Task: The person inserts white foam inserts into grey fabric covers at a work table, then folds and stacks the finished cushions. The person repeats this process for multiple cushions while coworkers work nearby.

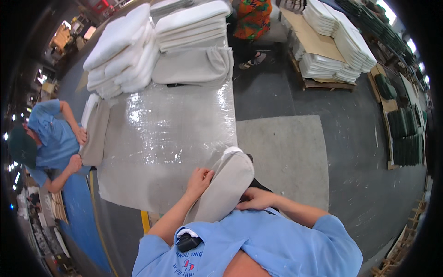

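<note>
Gripping a beige cushion cover (226,187) from both sides, the person holds it up against their chest at the near edge of the work table (170,134); the left hand (199,179) curls its fingers over the cover's left edge, pinching the fabric, while the right hand (255,198) is pressed against the cover's right underside with its fingers closed on the cloth. A white foam pad (230,151) shows at the top opening of the cover, only its rim visible; the cover stands tilted, its upper end leaning away from the person and over the table's corner. The table is wrapped in shiny clear plastic film; at its far end lie stacked white foam pads (122,51) on the left, and a pile of flat white cushions (191,25) on top of a beige covered cushion (194,64) on the right. At the table's left side a co-worker (48,143) in a blue shirt and dark green cap leans over another beige cover (94,134), both hands on its edge. Beyond the table a person in orange patterned clothing (251,18) sits; to the right a wooden pallet (323,83) carries more white cushions (350,44) and a sheet of cardboard (314,39); dark green cushions (406,134) are stacked along the far right of the grey floor (350,152).
</note>
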### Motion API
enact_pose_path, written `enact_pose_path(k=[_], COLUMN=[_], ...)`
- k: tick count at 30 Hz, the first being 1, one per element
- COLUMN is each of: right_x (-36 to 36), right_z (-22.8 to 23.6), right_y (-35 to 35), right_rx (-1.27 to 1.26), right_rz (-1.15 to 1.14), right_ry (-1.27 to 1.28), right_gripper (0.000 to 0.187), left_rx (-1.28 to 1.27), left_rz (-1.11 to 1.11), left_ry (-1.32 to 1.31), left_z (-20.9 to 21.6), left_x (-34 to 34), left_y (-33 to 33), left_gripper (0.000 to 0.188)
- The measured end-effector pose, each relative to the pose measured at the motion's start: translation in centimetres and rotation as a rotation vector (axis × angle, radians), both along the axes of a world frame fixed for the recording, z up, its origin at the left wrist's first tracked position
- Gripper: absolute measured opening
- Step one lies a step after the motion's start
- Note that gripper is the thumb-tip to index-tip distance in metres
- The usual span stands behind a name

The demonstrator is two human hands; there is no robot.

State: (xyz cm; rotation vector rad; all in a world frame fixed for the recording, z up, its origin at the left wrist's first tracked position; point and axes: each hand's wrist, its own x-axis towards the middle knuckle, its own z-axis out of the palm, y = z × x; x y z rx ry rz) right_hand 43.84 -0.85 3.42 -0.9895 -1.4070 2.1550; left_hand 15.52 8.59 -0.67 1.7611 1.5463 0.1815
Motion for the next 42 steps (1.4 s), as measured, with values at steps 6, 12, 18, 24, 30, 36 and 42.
enact_pose_path(k=[6, 12, 18, 24, 30, 36, 42], right_x=[6.1, 2.3, -0.1, 0.5, -3.9, -7.5, -6.6], right_z=[-0.8, 3.9, 4.6, 3.3, 1.8, 2.3, 2.4], right_y=[8.9, 18.3, 20.9, 21.9, 25.6, 28.0, 27.0], right_rx=[-0.024, 0.304, 0.563, 0.372, 0.293, 0.344, 0.55], right_rz=[-0.28, -0.126, 0.336, 0.459, 0.79, 1.191, 1.022], right_ry=[-0.443, -0.537, -0.582, -0.505, -0.509, -0.616, -0.632], right_gripper=[0.024, 0.026, 0.022, 0.019, 0.029, 0.019, 0.017], left_rx=[-0.453, -0.53, 0.347, 0.564, 0.676, 0.671, 0.104], left_rz=[0.214, 0.197, 0.01, -0.034, -0.081, -0.082, 0.229], left_ry=[-0.398, -0.533, -0.155, -0.156, -0.176, -0.192, -0.38], left_z=[-1.5, 2.4, 4.3, 3.1, 3.1, 2.9, 2.9], left_x=[1.5, 3.4, 4.5, 4.7, 4.4, 4.3, 4.1], left_y=[3.2, 4.1, 2.0, 1.3, 1.5, 1.4, 2.1], left_gripper=[0.035, 0.032, 0.018, 0.017, 0.018, 0.018, 0.019])
